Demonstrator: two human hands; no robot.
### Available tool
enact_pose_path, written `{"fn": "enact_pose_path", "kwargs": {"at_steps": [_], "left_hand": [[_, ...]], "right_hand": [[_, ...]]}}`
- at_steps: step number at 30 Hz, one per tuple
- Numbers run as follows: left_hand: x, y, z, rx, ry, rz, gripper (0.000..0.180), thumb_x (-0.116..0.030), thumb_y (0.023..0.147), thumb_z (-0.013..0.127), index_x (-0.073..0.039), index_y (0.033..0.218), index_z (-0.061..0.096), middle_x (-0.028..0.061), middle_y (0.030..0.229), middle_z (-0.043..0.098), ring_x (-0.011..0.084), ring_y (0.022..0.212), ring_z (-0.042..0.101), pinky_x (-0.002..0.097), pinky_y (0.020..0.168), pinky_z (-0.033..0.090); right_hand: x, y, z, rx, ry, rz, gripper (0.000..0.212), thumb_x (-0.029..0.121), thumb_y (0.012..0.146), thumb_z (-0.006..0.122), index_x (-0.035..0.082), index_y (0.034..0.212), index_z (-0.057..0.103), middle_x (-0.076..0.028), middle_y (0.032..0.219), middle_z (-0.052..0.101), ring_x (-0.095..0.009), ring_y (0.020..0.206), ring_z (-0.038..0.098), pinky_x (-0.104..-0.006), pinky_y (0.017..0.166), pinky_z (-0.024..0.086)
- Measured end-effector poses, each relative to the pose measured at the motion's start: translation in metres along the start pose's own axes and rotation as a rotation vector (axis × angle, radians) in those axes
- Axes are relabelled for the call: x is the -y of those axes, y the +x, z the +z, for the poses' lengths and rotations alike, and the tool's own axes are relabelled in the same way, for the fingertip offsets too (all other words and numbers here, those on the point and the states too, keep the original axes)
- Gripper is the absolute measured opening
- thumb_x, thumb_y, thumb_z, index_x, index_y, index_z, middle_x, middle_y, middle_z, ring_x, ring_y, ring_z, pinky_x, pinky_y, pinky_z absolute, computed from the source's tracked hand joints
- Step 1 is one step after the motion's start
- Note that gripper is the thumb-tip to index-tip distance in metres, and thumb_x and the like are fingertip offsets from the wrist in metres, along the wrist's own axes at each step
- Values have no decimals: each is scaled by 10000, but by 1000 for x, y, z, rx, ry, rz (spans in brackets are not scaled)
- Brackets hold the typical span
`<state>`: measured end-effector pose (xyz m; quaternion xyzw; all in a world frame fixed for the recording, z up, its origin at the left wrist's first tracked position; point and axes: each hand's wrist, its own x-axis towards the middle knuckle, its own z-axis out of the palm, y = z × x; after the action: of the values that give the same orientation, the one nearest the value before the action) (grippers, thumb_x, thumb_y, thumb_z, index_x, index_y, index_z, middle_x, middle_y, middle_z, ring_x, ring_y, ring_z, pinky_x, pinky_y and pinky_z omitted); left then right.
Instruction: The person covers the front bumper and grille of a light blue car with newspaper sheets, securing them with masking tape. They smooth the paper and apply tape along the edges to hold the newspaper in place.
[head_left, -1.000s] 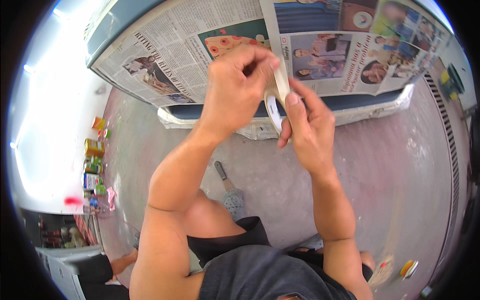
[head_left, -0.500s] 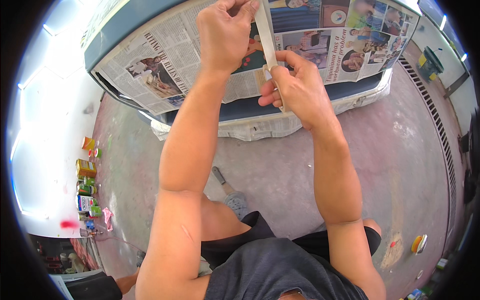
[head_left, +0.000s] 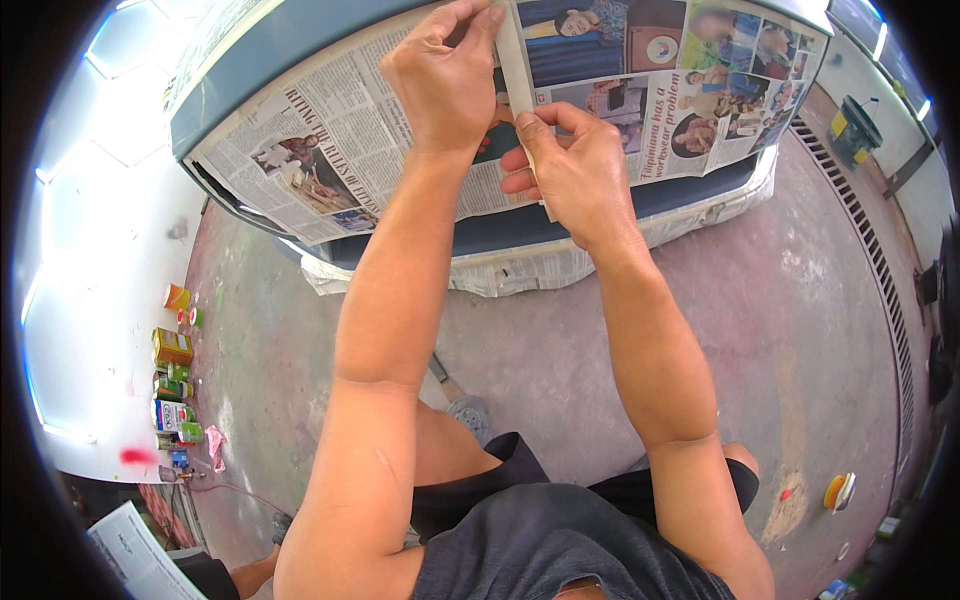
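Left hand [head_left: 440, 75] and right hand [head_left: 575, 170] are both pinching closed on the pale masking tape strip [head_left: 517, 65], over the newspaper-covered blue panel [head_left: 330, 150].

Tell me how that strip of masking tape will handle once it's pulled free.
The masking tape strip looks thin and narrow, so probably floppy and very light. Stretched between the left hand and right hand it stays straight; slack, it would likely curl and stick to itself.

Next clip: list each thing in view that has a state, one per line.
Tape strip: stretched taut between both hands.
Left hand: pinching the strip's upper end.
Right hand: gripping the strip lower down.
Newspaper: spread flat over the blue panel.
Cans: upright by the wall.
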<state>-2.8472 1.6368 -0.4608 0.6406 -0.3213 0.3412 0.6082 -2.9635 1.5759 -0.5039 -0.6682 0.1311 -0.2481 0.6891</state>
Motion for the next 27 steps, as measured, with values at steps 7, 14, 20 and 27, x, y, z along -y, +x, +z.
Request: {"fn": "enact_pose_path", "kwargs": {"at_steps": [7, 14, 20, 27], "left_hand": [[5, -1, 9, -78, 2, -7, 171, -157, 890, 818, 2, 950, 798, 24, 815, 741, 76, 727, 631, 242, 695, 506], [12, -1, 16, -173, 195, 189, 149, -152, 855, 835, -25, 929, 809, 33, 822, 667, 156, 728, 628, 302, 673, 504], [17, -2, 25, -230, 155, 205, 139, -151, 849, 836, -28, 906, 809, 42, 832, 679, 168, 740, 647, 313, 667, 510], [17, 0, 26, -263, 168, 228, 148, -145, 831, 847, -23, 904, 806, 39, 824, 675, 158, 719, 642, 304, 645, 504]], "right_hand": [[5, 2, 0, -16, -7, -26, 237, 181, 1026, 606, -19, 1083, 721, -110, 771, 753, -148, 603, 722, -285, 541, 512], [6, 4, 1, -11, -2, -36, 227, 165, 1027, 600, -20, 1055, 728, -107, 772, 754, -148, 598, 720, -280, 541, 515], [5, 7, 1, -22, -23, -51, 225, 155, 1028, 591, -26, 1046, 724, -104, 771, 756, -142, 591, 714, -275, 540, 511], [3, 11, 0, -10, -25, -61, 219, 151, 1020, 590, -23, 1033, 723, -106, 771, 758, -140, 586, 712, -278, 539, 507]]}}
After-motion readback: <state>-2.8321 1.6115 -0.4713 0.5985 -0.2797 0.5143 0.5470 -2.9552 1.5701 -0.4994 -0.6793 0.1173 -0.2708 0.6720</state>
